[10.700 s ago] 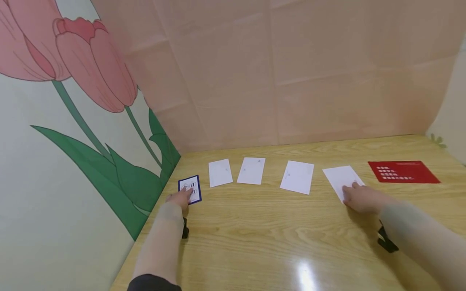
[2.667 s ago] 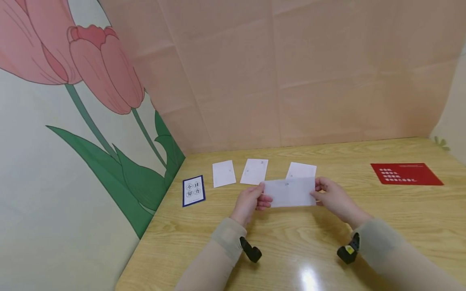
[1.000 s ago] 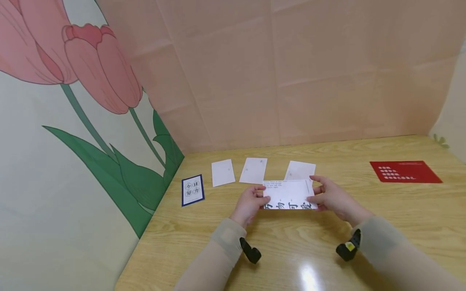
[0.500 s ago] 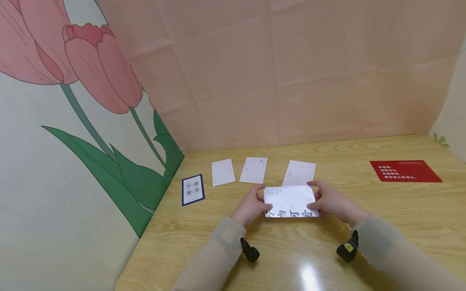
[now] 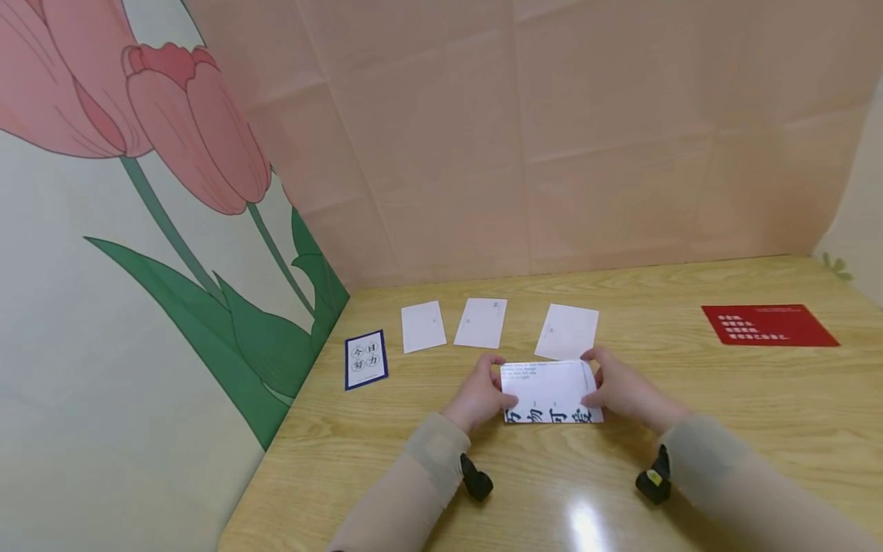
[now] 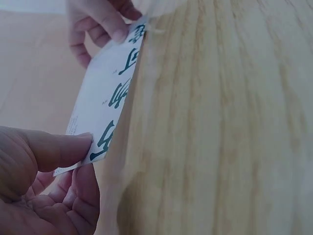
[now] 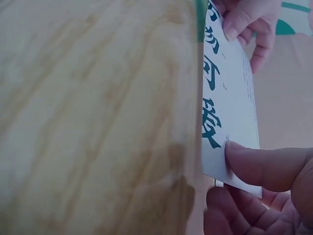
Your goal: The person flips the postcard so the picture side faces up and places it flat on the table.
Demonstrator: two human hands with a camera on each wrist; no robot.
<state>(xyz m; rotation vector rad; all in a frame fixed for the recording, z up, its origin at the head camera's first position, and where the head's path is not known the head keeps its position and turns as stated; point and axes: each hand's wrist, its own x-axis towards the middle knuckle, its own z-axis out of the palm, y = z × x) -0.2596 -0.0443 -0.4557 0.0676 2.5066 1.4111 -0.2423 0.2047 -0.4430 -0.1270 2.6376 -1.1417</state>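
Observation:
A white card (image 5: 550,389) with large dark characters along its near edge lies crosswise between my hands, mid-table in the head view. My left hand (image 5: 479,395) pinches its left end, thumb on the printed face and fingers behind. At the other end my right hand (image 5: 624,391) grips it the same way. In the left wrist view the card (image 6: 105,93) is tilted, its lettered edge towards the wooden surface. The right wrist view shows the right thumb (image 7: 269,166) pressing the card's face. Whether the near edge touches the table I cannot tell.
Behind the held card lie three white cards: one at left (image 5: 424,326), one in the middle (image 5: 480,323) and one to the right (image 5: 568,331). A blue-bordered card (image 5: 366,360) lies far left, a red card (image 5: 769,325) far right. A pink cloth (image 5: 441,153) hangs behind the table.
Earlier, my hands rested on the blue-bordered card and a white card at right. That white card was lifted to the middle and turned lettered side up; lately it has come lower and nearer.

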